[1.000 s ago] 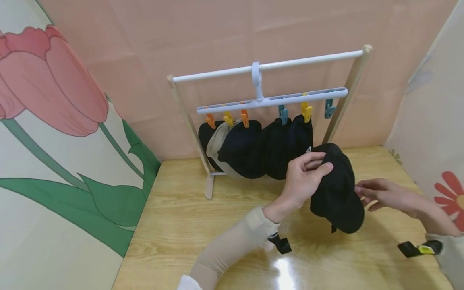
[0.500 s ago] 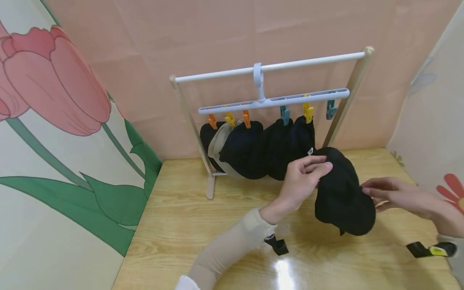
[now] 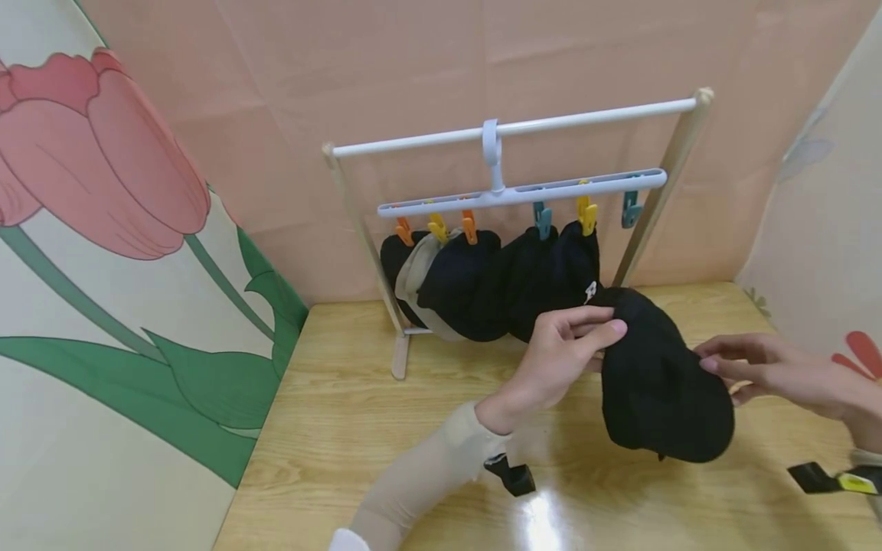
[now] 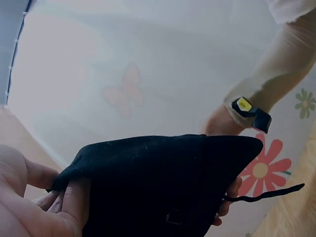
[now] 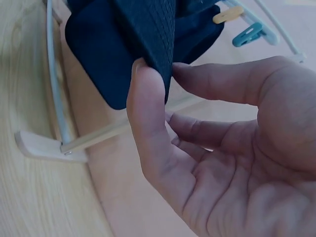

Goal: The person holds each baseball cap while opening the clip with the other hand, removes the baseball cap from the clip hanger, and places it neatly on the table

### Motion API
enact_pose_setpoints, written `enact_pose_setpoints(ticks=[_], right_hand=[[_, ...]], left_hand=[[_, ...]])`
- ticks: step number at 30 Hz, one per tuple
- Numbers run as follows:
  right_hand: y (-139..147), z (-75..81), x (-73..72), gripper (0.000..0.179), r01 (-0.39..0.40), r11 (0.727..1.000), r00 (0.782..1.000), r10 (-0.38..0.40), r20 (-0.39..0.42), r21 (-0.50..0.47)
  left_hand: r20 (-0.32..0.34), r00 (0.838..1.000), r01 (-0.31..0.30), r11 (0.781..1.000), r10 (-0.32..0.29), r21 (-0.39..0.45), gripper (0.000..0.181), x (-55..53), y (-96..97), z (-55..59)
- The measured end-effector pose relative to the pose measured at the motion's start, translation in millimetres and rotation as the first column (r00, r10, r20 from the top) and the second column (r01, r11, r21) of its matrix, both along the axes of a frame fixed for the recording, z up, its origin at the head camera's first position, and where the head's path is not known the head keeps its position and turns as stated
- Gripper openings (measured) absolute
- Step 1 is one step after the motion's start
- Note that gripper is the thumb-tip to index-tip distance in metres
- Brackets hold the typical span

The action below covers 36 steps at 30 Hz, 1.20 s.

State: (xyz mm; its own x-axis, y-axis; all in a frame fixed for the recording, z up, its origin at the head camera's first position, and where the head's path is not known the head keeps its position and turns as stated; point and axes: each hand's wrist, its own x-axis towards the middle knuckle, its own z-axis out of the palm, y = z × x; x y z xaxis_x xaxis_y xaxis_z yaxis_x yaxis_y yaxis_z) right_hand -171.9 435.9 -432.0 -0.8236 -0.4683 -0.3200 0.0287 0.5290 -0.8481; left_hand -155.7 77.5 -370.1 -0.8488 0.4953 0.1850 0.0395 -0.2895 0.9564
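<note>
A black baseball cap (image 3: pixel 654 375) is held between both hands over the table, brim toward the lower right. At its left edge my left hand (image 3: pixel 554 356) pinches the fabric between thumb and fingers. My right hand (image 3: pixel 775 371) pinches the opposite edge; in the right wrist view thumb and forefinger grip the dark edge (image 5: pixel 155 44). A thin strap (image 4: pixel 266 195) dangles from the cap in the left wrist view. Behind the hands, several dark caps (image 3: pixel 468 283) and a beige one (image 3: pixel 413 268) hang from clips on a pale hanger (image 3: pixel 544 193).
The hanger hooks over a white rail (image 3: pixel 592 117) on a wooden stand (image 3: pixel 400 356) at the back of the table (image 3: pixel 331 444). A teal clip (image 3: pixel 630 210) at its right end holds nothing. A pink backdrop (image 3: pixel 386 69) rises behind, with patterned walls at both sides.
The held cap has shifted down and to the right, its brim turning outward. My right hand has moved right with it, now pinching its edge; my left hand keeps its grip.
</note>
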Motion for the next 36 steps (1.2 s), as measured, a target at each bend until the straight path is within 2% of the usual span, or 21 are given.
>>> enact_pose_setpoints(ticks=[7, 12, 22, 27, 31, 36], right_hand=[[-3.0, 8.1, 2.5, 0.042, -0.077, 0.996, 0.997, 0.077, 0.002, -0.037], [-11.1, 12.5, 4.9, 0.045, -0.079, 0.997, 0.997, 0.079, 0.011, -0.017], [-30.3, 20.7, 7.9, 0.045, -0.100, 0.995, 0.994, 0.100, -0.051, 0.007], [-42.5, 22.3, 7.7, 0.045, -0.100, 0.995, 0.993, 0.101, -0.061, 0.016], [-47.7, 22.3, 4.0, 0.038, -0.149, 0.987, 0.986, 0.143, -0.087, -0.059], [-55.0, 20.2, 1.7, 0.030, -0.205, 0.968, 0.973, 0.186, -0.135, -0.144]], left_hand=[[-0.043, 0.999, 0.030, 0.999, -0.030, -0.016, 0.030, 5.5, -11.6, 3.2], [-0.059, 0.996, 0.059, 0.998, -0.061, -0.035, 0.030, 7.6, -21.5, 5.1], [-0.130, 0.984, 0.115, 0.992, -0.122, -0.056, 0.028, 13.0, -38.0, 9.4], [-0.152, 0.982, 0.115, 0.993, -0.113, 0.001, 0.025, 15.4, -46.8, 6.9], [-0.171, 0.981, 0.104, 0.993, -0.094, 0.053, 0.024, 16.1, -56.7, 4.8], [-0.197, 0.979, 0.065, 0.996, -0.053, 0.055, 0.025, 16.3, -70.0, 4.0]])
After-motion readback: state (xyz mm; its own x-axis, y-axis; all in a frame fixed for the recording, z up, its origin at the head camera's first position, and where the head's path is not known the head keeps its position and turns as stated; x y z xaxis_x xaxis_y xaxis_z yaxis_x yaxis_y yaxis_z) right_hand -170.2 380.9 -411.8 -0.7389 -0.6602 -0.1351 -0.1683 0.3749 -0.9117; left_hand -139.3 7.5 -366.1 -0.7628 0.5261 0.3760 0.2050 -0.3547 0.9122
